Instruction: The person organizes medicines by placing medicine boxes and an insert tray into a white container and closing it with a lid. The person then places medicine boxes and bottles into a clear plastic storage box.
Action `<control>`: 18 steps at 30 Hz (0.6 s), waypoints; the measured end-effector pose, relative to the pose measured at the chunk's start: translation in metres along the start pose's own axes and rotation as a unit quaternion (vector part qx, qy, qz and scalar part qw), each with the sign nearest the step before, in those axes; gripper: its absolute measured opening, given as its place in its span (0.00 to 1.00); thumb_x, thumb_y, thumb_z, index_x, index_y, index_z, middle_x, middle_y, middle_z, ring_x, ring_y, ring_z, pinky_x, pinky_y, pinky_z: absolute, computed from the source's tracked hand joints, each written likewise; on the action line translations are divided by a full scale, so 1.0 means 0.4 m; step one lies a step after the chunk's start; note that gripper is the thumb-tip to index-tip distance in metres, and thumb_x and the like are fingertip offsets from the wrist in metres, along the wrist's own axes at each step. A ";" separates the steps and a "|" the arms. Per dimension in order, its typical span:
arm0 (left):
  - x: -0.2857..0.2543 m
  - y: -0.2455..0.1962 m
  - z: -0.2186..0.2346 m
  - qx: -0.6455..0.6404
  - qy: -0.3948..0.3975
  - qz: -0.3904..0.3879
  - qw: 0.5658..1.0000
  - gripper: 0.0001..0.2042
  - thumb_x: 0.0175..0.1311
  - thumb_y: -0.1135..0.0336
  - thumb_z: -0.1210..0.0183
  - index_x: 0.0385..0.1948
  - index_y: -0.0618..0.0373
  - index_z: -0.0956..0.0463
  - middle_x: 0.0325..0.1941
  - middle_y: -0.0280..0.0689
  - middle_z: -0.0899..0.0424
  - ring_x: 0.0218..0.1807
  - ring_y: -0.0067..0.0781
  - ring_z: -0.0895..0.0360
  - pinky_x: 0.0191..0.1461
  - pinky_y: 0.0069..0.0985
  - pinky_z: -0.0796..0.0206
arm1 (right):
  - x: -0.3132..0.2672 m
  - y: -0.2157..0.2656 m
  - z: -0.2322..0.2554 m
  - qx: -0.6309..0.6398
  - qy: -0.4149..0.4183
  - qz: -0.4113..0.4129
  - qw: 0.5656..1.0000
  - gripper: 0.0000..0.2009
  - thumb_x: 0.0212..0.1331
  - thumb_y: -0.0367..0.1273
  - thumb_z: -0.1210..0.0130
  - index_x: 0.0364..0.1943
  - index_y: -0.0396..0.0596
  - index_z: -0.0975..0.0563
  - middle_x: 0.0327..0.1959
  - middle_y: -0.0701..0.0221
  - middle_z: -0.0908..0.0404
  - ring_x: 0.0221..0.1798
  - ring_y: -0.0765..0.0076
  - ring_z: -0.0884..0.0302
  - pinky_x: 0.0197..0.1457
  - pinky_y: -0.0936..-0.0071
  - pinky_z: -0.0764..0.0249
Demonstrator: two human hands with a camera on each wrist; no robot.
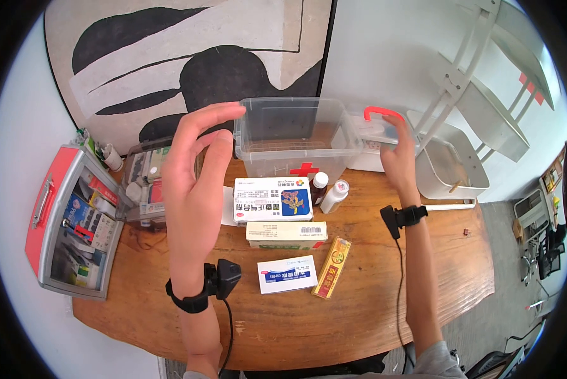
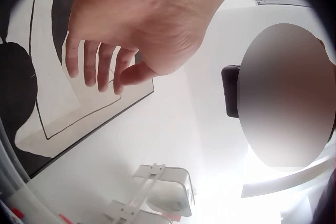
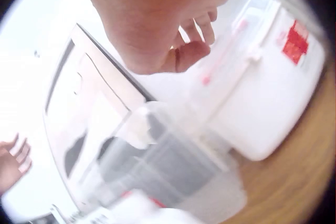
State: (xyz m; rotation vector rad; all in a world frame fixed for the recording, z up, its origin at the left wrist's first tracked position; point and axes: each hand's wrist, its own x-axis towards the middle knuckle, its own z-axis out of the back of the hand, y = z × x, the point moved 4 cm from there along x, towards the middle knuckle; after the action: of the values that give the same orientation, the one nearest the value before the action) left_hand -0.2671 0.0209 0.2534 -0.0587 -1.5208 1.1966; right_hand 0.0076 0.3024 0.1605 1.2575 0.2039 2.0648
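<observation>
My left hand [image 1: 198, 183] is raised with fingers straight and relaxed, holding nothing, its fingertips at the left rim of the clear plastic storage box with a red cross [image 1: 293, 139], which stands at the far edge of the round wooden counter [image 1: 372, 297]. My right hand [image 1: 398, 155] reaches to the white lid with a red handle [image 1: 375, 129] just beside the box; whether it grips I cannot tell. Advice: steady the box at both sides and keep it clear of the boxed medicines [image 1: 274, 199] in front.
</observation>
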 end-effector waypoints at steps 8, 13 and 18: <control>-0.019 0.031 -0.004 0.155 0.042 0.129 0.979 0.15 0.81 0.65 0.44 0.65 0.54 0.22 0.71 0.38 0.21 0.71 0.35 0.26 0.79 0.36 0.40 | -0.048 0.355 0.007 0.197 0.133 -0.020 0.971 0.18 0.59 0.25 0.43 0.54 0.41 0.17 0.45 0.59 0.11 0.57 0.54 0.15 0.65 0.61 0.24; -0.007 0.062 -0.025 0.113 0.049 0.114 0.986 0.16 0.82 0.66 0.46 0.66 0.53 0.22 0.69 0.36 0.20 0.71 0.32 0.25 0.78 0.36 0.38 | -0.109 0.378 -0.021 0.058 0.333 0.075 0.938 0.28 0.57 0.34 0.27 0.63 0.45 0.21 0.55 0.59 0.15 0.57 0.46 0.18 0.63 0.58 0.23; 0.001 0.096 -0.047 0.069 0.058 0.098 0.991 0.15 0.83 0.68 0.47 0.64 0.58 0.22 0.69 0.38 0.18 0.71 0.29 0.25 0.78 0.34 0.38 | -0.119 0.352 -0.055 0.054 0.384 0.051 0.920 0.36 0.56 0.38 0.24 0.69 0.45 0.26 0.63 0.57 0.19 0.63 0.44 0.20 0.68 0.55 0.25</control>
State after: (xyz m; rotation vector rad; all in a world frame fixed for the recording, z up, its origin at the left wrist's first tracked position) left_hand -0.2739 0.0513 0.2244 -0.1860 -1.3507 1.4268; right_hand -0.0651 0.1724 0.1804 0.4499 0.6206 2.5765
